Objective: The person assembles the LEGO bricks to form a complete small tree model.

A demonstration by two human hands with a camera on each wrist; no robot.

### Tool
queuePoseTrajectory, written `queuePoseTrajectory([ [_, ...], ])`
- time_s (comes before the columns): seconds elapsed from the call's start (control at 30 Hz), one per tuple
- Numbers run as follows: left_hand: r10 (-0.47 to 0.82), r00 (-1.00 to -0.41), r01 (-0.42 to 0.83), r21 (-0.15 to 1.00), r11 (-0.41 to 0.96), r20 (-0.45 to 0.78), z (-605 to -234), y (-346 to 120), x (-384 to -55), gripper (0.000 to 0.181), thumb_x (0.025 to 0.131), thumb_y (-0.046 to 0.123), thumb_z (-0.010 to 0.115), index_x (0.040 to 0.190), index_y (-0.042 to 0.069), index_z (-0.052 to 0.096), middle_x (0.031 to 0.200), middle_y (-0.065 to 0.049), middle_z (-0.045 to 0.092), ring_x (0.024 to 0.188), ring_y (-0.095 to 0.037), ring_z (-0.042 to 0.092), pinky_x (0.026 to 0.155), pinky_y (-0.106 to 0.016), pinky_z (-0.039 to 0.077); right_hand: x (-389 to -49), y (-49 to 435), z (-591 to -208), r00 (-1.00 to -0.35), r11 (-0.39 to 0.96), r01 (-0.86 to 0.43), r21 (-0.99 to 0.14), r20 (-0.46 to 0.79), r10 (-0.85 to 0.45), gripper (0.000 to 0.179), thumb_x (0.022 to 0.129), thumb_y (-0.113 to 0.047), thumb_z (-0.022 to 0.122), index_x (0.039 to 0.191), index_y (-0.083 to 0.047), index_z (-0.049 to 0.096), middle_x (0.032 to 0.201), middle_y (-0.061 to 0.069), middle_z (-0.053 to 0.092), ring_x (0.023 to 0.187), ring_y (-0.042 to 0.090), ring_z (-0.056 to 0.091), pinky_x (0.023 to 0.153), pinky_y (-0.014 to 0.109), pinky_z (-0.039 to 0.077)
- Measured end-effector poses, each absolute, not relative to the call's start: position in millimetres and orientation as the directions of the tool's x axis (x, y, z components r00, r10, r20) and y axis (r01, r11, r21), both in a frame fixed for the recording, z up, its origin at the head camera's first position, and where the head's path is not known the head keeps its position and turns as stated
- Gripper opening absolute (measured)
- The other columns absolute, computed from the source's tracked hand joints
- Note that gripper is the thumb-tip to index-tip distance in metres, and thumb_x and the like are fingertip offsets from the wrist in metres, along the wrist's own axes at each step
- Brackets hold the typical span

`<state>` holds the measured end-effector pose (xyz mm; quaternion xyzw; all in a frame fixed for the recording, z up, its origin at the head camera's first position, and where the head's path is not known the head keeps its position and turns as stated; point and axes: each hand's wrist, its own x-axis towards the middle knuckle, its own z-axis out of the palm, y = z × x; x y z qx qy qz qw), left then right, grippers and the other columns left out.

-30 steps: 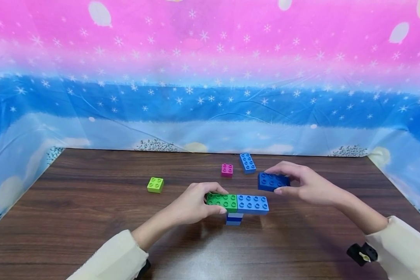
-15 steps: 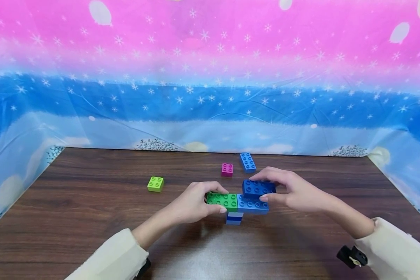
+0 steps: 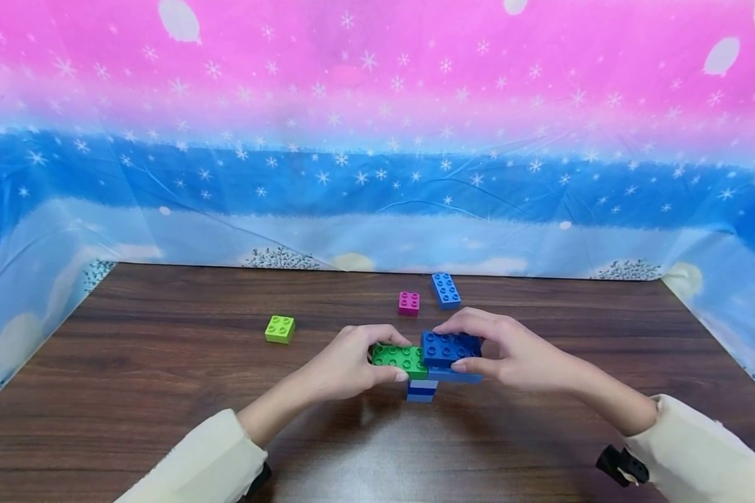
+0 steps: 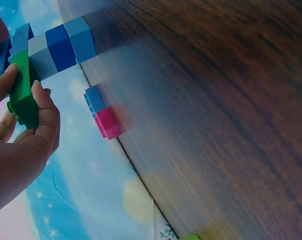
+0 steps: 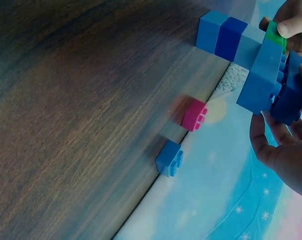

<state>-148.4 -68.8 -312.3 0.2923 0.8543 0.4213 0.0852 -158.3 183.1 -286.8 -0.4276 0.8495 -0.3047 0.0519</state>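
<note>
My left hand point(image 3: 346, 367) holds the green brick point(image 3: 398, 360) by its long sides, thumb in front and fingers behind. That brick and a light blue brick point(image 3: 456, 376) lie end to end on top of a short column point(image 3: 421, 391) of pale and dark blue bricks. Between thumb and fingers of my right hand point(image 3: 516, 349) is a dark blue brick point(image 3: 449, 349), right over the light blue one. In the right wrist view the light blue brick's studs show in a narrow gap below the dark blue brick point(image 5: 292, 87).
Behind the column lie a pink brick point(image 3: 409, 304) and another blue brick point(image 3: 446, 290). A lime green brick point(image 3: 279, 329) lies to the left on the brown wooden table point(image 3: 163, 391). A patterned cloth point(image 3: 377, 237) hangs along the table's back and sides.
My right hand has brought the dark blue brick leftward and down, from beyond the light blue brick to right over it. The left hand has stayed on the green brick.
</note>
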Motion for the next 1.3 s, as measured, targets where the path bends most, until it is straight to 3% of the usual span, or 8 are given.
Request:
queuePoseTrajectory([
  [0.3,0.575,-0.813,0.425,0.771,0.474,0.095,-312.1,-69.1,-148.2,0.027,0.083,0.013,0.068,0.109,0.009,0.062,0.101,-0.002,0.063,0.08,-0.01,0.055,0.068,-0.026,0.047,-157.0,178.6,-289.6,-0.605,0.428,-0.727,-0.537,0.206,-0.769,0.039,0.086,-0.014,0.064,0.124,-0.013,0.053,0.112,-0.003,0.053,0.085,0.01,0.051,0.066,0.027,0.048],
  [1.3,0.578,-0.811,0.416,0.78,0.468,0.086,-312.4,-69.2,-147.9,0.028,0.083,0.012,0.067,0.11,0.007,0.061,0.104,-0.005,0.063,0.086,-0.011,0.058,0.072,-0.026,0.048,-153.0,172.9,-292.1,-0.599,0.418,-0.742,-0.524,0.239,-0.764,0.038,0.086,-0.009,0.064,0.123,-0.009,0.056,0.109,-0.003,0.054,0.09,0.009,0.053,0.074,0.025,0.048],
])
